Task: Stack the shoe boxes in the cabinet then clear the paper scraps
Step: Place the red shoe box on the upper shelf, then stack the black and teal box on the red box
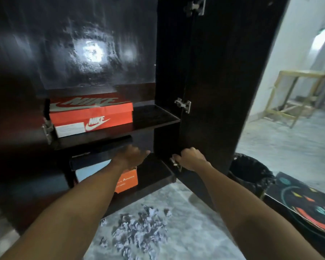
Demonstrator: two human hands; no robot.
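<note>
Dark glossy wood forms the cabinet (26, 76), whose doors stand open. On its upper shelf (154, 119), toward the left, sits an orange Nike shoe box (91, 114) with its white label facing out. Below it, on the lower shelf (154, 175), a dark-lidded box (94, 160) rests on top of another box (127, 182) that shows a pale blue side and an orange end. The left hand (131, 156) reaches in and lies flat on that dark lid, fingers (144, 152) stretched out and released, gripping nothing. On the grey floor (195, 231) in front of the cabinet lies a heap of paper scraps (139, 228), between the two forearms. The right hand (190, 158) is clenched around the lower edge of the open right door (223, 81), near a metal hinge (175, 164). Beside that door stands a black bin (251, 173), then a patterned board (308, 201) lying on the floor, with a wooden frame (298, 94) well behind.
</note>
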